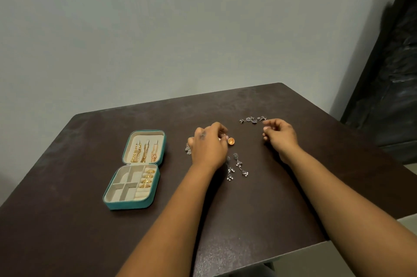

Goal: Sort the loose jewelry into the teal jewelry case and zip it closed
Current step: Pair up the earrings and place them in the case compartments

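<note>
The teal jewelry case [117,205] lies open at the left of the table, with gold chains hung in its lid and gold rings in its roll slots. My left hand [208,144] hovers over loose pieces, fingertips pinched on a small gold dome earring [231,141]. A silver piece [188,149] peeks out at its left side. Two silver drop earrings with white beads [237,167] lie just below that hand. My right hand [281,135] is curled loosely with nothing visible in it, right beside a silver floral piece [252,119].
The dark brown table [67,220] ends at its front right edge near my right forearm. A grey wall stands behind it. A dark door [388,96] with a metal knob is at the right.
</note>
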